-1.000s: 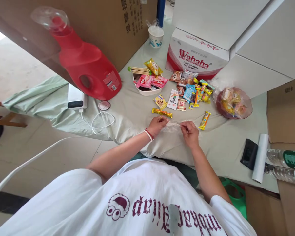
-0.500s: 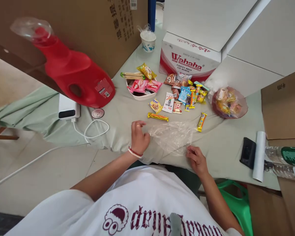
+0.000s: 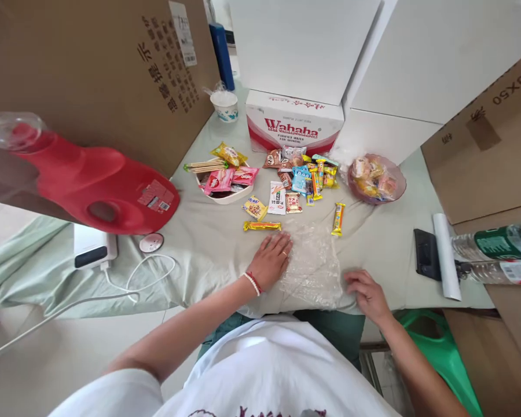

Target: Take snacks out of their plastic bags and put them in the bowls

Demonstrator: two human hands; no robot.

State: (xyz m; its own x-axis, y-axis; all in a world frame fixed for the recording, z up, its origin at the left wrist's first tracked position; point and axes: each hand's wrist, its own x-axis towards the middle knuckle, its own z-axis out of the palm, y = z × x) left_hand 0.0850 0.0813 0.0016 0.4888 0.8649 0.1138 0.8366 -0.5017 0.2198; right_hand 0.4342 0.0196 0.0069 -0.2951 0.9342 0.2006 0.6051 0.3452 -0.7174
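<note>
A clear plastic bag lies spread on the cloth-covered table in front of me. My left hand rests flat on its left edge, fingers stretched out. Just off the bag's right edge is my right hand, its fingers loosely curled and apart, with nothing seen in them. A long yellow snack bar lies right above my left fingertips. Another yellow snack bar is beyond the bag on the right. Farther back are a white snack packet, a yellow biscuit packet and a small red-and-white packet.
A heart-shaped box of snacks, a snack pile and a pink bowl stand along the back, before a Wahaha carton. On the left are a red jug and a power bank; bottles lie at right.
My left hand has gone from curled beside the bag to flat on its left edge. The bag is spread wider toward me, and my right hand has come off its corner. The view has shifted.
</note>
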